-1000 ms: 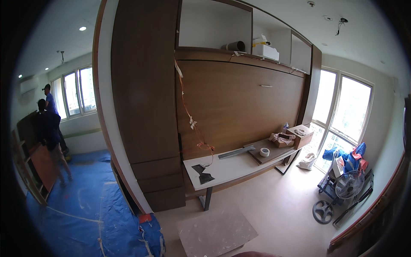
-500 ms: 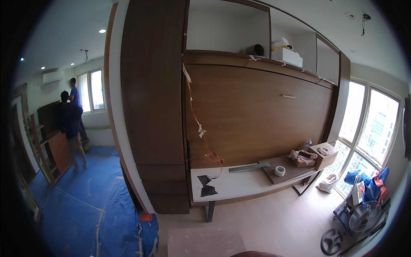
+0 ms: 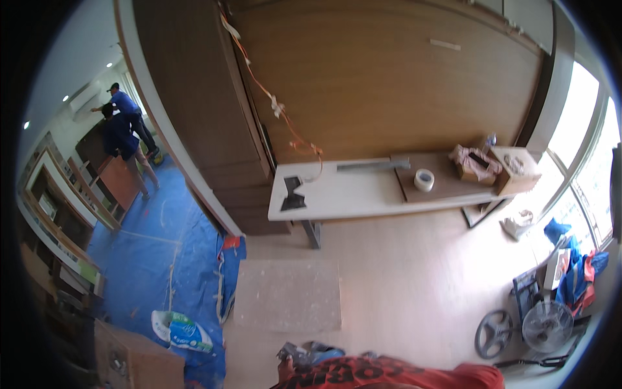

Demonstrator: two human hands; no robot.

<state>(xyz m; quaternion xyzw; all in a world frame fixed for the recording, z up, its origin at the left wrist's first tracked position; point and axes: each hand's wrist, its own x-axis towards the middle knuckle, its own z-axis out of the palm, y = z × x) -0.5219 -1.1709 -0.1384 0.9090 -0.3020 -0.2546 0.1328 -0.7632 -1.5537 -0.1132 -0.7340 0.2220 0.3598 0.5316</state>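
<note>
Low in the picture, my left hand (image 3: 286, 369) shows small and blurred beside my red printed shirt (image 3: 389, 373). It is against a dark grey and bluish crumpled thing (image 3: 314, 353), which looks like cloth or plastic. The shirt covers part of this thing, and the fingers are too unclear to tell whether they grip it. My right hand is out of sight. In front of me, a square beige board (image 3: 288, 295) lies on the floor.
A long white bench (image 3: 363, 194) holds a roll of tape (image 3: 424, 180), a grey metal strip (image 3: 372, 166) and black cut pieces (image 3: 293, 194). At right stands a fan (image 3: 547, 326). A carton (image 3: 139, 356) sits at lower left. Two people (image 3: 123, 129) work in the far-left room.
My view has tilted down, so the bench appears higher. My left hand, the shirt, the grey crumpled thing and the carton have come into view. One far person now stretches an arm out.
</note>
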